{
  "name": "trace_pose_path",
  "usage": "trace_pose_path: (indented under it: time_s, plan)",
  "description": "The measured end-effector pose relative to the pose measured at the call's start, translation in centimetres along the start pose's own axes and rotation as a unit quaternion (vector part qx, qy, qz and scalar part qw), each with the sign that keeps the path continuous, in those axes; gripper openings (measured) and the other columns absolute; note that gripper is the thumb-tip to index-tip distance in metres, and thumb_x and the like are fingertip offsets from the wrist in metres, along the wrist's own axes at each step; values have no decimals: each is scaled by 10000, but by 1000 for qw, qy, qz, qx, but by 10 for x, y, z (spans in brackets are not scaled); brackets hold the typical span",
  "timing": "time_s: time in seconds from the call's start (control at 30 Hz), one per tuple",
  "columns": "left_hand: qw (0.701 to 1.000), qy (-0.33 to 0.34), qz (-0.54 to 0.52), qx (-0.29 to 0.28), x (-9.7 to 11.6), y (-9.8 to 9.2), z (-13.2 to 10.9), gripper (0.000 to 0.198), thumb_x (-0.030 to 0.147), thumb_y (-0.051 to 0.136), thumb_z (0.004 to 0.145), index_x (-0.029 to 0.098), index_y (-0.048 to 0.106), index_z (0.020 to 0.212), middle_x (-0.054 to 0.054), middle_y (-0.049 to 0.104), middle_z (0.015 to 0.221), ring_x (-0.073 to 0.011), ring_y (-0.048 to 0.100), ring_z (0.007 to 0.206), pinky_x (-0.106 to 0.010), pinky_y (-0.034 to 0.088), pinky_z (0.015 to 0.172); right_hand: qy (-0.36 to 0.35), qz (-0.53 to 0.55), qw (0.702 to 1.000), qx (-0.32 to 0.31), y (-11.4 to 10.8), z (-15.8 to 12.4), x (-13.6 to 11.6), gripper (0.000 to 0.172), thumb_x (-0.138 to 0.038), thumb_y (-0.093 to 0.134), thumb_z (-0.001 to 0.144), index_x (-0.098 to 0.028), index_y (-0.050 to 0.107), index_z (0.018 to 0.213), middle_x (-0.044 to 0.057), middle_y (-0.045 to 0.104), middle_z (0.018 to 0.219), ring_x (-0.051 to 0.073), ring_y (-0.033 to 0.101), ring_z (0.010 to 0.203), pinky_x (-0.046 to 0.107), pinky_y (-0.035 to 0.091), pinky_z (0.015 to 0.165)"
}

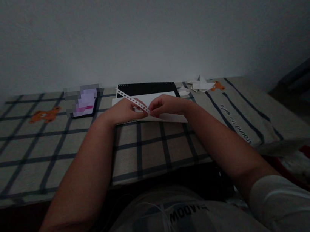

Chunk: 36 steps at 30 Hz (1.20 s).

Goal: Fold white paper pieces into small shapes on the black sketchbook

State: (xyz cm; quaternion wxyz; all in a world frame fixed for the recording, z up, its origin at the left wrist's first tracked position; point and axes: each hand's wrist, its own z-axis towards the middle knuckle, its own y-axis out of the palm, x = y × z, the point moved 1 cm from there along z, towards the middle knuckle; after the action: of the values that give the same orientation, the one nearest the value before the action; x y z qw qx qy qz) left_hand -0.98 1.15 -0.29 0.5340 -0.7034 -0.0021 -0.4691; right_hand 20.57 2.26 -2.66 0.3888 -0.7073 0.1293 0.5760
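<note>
A narrow white perforated paper strip (130, 98), with a row of holes along it, slants up and left from between my fingertips. My left hand (124, 110) is closed, with thumb and fingers pinching near the strip's lower end. Facing it, my right hand (169, 104) pinches at the same end, fingertips almost touching the left ones. Under both hands lies a white paper sheet (172, 118), partly covered by them. Behind and beneath it rests a black sheet (148, 88) with small holes along its far edge.
A smartphone (86, 104) with a lit screen lies at the left. Torn white paper scraps (200, 84) are piled at the right, near the wall. A checked cloth (151, 150) covers the table. Below its right edge stands a red container (309, 150) with pale, crumpled contents.
</note>
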Motion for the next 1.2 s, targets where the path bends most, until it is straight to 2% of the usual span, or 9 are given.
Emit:
trace_pose_path:
  time_s: [0.1,0.2,0.33,0.5,0.73,0.97,1.2]
  plan:
    - [1000,14,10,-4,1,-1,1,342,391,625,756,169,759,979,-33,752,922,-206,684,861,-282,514,797,27,26,999,-16,-2,-1,2,203,-349,737,766,-170,754,861,-7,679,751,113,540,659,256,416,626]
    - [1000,-1,22,-3,0,-1,2,320,385,631,747,175,765,948,-27,746,883,-205,678,835,-277,509,762,45,22,998,-25,-3,-2,2,195,-344,738,762,-169,760,844,-5,680,731,113,539,644,256,420,617]
    - [999,-2,37,-12,0,0,2,314,410,640,757,183,769,931,-36,745,904,-203,682,824,-275,510,746,38,-2,999,-7,-3,-2,-1,200,-353,732,767,-168,764,833,-1,676,713,118,538,650,260,415,620]
    - [998,17,65,8,3,-1,1,323,413,646,771,182,770,959,-43,737,949,-194,685,869,-276,515,802,38,-2,999,2,-2,0,-1,190,-350,726,762,-172,754,821,-4,666,716,123,529,655,270,415,636]
    - [999,16,37,-8,2,-2,1,313,411,635,777,188,773,947,-44,752,942,-199,695,874,-271,525,782,-16,-20,1000,1,1,0,-2,189,-344,722,777,-164,724,833,0,661,785,129,542,724,285,427,714]
    - [999,-16,23,23,-1,-1,0,351,399,653,740,162,736,984,-49,752,937,-205,705,867,-266,534,760,18,-7,1000,-17,-6,0,5,254,-382,723,780,-160,760,897,6,679,770,122,539,677,272,417,659]
    - [997,15,80,-15,7,-1,2,312,369,607,788,173,763,974,-46,749,968,-197,701,905,-273,530,821,19,-13,1000,-5,-4,0,2,209,-354,727,764,-162,757,841,-5,657,715,119,523,662,272,405,648]
